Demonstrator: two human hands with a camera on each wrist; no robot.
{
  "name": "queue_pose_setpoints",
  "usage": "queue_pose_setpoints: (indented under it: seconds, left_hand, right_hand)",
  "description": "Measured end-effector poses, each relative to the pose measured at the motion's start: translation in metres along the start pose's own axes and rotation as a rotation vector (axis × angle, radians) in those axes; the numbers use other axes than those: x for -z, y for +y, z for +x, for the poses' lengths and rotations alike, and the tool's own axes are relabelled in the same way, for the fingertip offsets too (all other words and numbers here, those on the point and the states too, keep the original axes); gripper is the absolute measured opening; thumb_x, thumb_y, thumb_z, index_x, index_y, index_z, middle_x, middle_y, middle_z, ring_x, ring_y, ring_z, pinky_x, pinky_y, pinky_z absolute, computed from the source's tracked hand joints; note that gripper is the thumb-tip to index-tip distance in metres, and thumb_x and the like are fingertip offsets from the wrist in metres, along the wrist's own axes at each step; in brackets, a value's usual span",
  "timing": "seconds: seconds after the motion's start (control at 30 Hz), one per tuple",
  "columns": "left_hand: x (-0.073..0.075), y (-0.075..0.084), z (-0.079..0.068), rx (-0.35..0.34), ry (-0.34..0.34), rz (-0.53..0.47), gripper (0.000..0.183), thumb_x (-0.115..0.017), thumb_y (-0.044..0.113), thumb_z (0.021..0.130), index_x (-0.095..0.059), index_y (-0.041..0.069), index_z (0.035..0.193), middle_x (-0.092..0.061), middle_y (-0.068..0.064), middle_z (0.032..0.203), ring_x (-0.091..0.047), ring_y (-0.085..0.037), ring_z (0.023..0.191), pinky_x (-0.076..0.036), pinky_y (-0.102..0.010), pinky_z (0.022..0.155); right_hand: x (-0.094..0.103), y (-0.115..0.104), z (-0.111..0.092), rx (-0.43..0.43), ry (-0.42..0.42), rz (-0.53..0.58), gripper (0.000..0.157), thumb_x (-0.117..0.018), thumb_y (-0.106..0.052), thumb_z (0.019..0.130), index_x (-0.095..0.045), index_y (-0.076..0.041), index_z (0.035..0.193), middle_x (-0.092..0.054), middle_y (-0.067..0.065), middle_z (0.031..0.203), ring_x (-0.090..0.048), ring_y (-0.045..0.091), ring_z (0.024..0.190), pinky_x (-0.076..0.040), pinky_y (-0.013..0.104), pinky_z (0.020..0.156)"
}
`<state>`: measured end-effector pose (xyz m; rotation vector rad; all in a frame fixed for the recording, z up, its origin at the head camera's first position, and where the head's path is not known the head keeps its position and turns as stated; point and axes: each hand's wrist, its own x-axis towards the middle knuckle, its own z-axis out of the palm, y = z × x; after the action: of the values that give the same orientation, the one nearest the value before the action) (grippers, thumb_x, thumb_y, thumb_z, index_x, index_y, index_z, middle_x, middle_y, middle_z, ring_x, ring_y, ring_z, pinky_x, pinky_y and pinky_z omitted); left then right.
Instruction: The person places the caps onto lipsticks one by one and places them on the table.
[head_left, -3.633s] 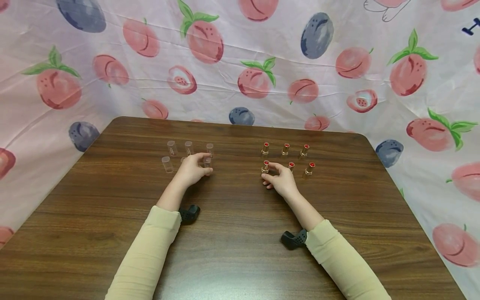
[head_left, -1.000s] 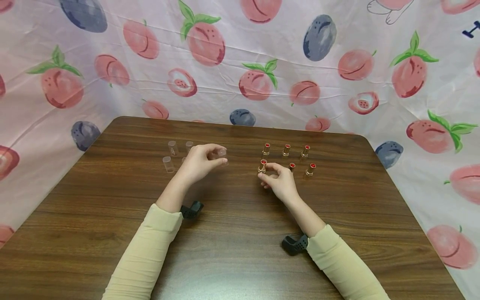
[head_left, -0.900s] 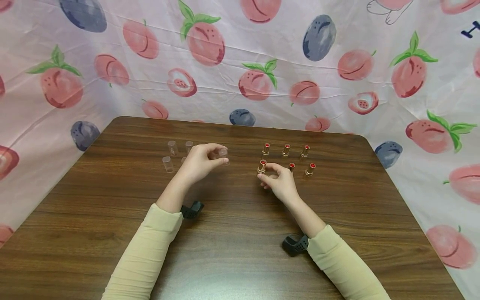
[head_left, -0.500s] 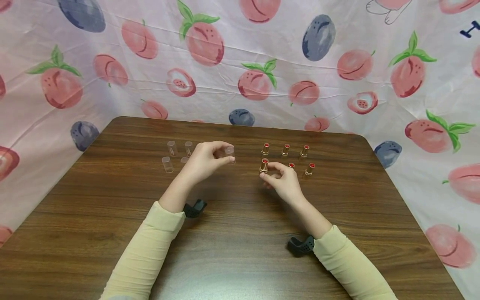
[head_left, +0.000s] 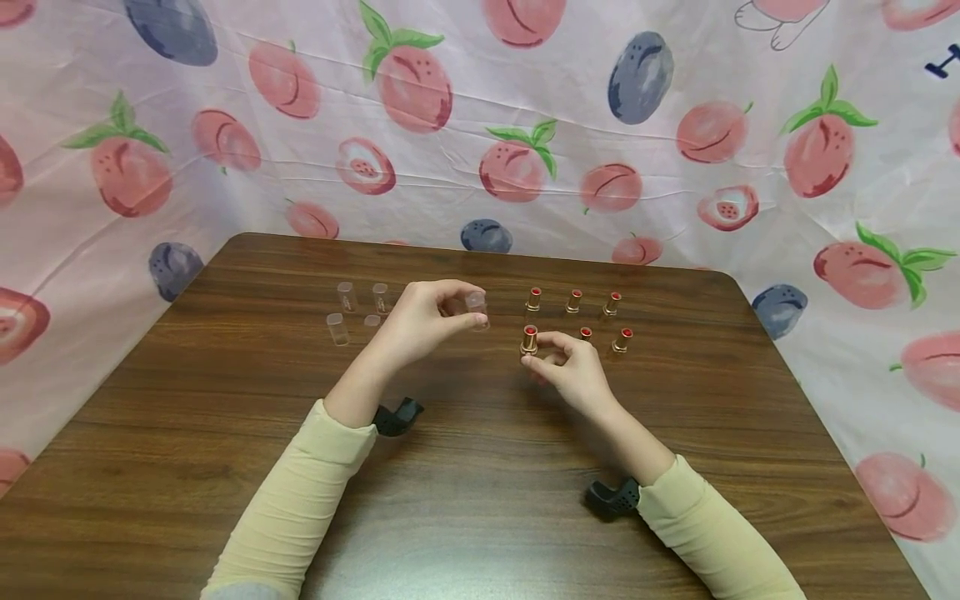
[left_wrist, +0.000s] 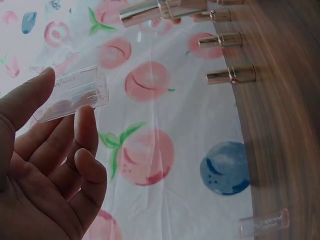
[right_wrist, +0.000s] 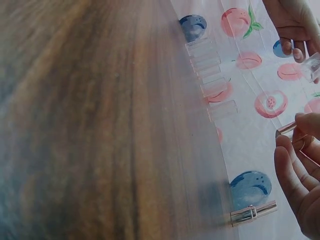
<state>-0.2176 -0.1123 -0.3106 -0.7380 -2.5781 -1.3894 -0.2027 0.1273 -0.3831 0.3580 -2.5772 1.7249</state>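
Observation:
My left hand (head_left: 423, 321) pinches a clear lipstick cap (head_left: 477, 310) between thumb and fingers, above the table. In the left wrist view, the see-through cap (left_wrist: 75, 92) is tilted, with faint lettering on its side. A gold lipstick (head_left: 529, 339) with a red tip stands upright in the grip of my right hand (head_left: 577, 371), just to the right of the cap and a little nearer to me. Cap and lipstick are apart. The right wrist view shows the lipstick's gold tube (right_wrist: 286, 130) between thumb and fingers, its lower part hidden by them.
Several clear caps (head_left: 337, 329) stand in two rows on the left of the wooden table (head_left: 480, 500); my left hand partly hides one. Several open lipsticks (head_left: 573, 302) stand in two rows on the right, one partly behind my right hand. A fruit-print cloth (head_left: 420, 200) hangs behind.
My left hand has lifted the cap from its row and carried it right, towards the lipstick. My right hand has raised its lipstick slightly, staying near the same spot.

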Motion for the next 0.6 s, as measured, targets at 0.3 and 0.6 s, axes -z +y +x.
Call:
queue_pose_setpoints:
  seconds: [0.3,0.6]
  left_hand:
    - [-0.004,0.010,0.001,-0.048,-0.023,-0.057,0.031,-0.077,0.020,0.083,-0.070,0.007,0.110,-0.065,0.002,0.075,-0.056,-0.014,0.064,-0.043,-0.030,0.057]
    - [-0.010,0.017,0.002,-0.087,-0.051,-0.057,0.031,-0.076,0.020,0.084,-0.070,0.006,0.111,-0.065,0.001,0.078,-0.057,-0.014,0.066,-0.045,-0.030,0.059]
  right_hand:
    - [-0.002,-0.011,-0.008,0.037,-0.034,0.017,0.029,-0.074,-0.003,0.083,-0.065,0.007,0.110,-0.065,0.015,0.065,-0.063,0.031,0.060,-0.046,0.024,0.054]
    - [-0.007,-0.004,-0.008,0.100,-0.057,0.025,0.028,-0.075,-0.005,0.082,-0.067,0.004,0.107,-0.063,0.007,0.060,-0.060,0.021,0.056,-0.044,0.024,0.052]
